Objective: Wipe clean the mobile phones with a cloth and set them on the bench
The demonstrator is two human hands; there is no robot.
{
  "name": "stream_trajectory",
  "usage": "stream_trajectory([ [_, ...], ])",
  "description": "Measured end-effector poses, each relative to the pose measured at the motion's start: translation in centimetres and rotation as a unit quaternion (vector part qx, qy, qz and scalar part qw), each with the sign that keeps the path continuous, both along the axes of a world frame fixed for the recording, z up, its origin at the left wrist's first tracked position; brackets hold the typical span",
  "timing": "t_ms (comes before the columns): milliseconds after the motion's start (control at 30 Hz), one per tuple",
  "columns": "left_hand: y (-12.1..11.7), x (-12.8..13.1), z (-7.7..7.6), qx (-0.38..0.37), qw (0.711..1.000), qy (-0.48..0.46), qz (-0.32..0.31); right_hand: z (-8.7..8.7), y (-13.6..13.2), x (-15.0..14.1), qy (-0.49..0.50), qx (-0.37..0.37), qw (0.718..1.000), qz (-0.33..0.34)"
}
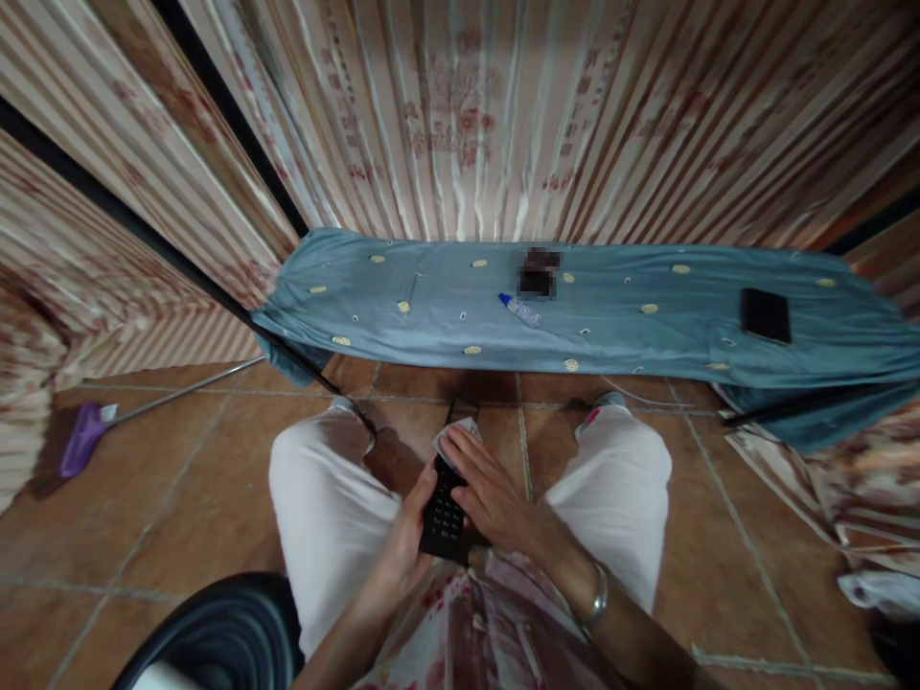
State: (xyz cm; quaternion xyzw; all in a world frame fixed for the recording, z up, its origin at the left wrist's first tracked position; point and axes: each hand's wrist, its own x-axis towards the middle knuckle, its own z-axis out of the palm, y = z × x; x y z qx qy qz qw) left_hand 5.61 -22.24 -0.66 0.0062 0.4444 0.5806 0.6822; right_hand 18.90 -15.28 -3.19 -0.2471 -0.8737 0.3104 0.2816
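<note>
In my lap, my left hand [408, 539] is wrapped round the side of a black keypad phone [443, 508], whose rows of keys face up. My right hand [495, 494] presses a small white cloth or tissue [446, 439] onto the phone's upper part, fingers together over it. Beyond the cloth, the phone's dark far end [462, 412] shows. The cloth and my fingers hide the part between. A metal bracelet [600, 589] circles my right wrist.
Ahead stands a narrow table under a blue cloth [431, 331], bearing a blue-capped clear bottle [521, 310], a blurred-out item [538, 274] and a flat black object [766, 315]. A purple brush head [82, 439] lies on the left floor. A black round container [237, 623] is lower left.
</note>
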Motion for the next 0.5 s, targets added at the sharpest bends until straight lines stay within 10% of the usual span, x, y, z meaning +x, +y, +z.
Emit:
stream_trajectory([
  [200, -0.6, 0.6, 1.1, 0.023, 0.999, -0.011, -0.042, -0.2, 3.8, -0.5, 0.005, -0.01, 0.996, -0.091],
  [500, -0.7, 0.6, 1.9, 0.028, 0.999, 0.003, -0.033, -1.5, 2.2, 0.5, 0.024, -0.064, 0.985, -0.16],
])
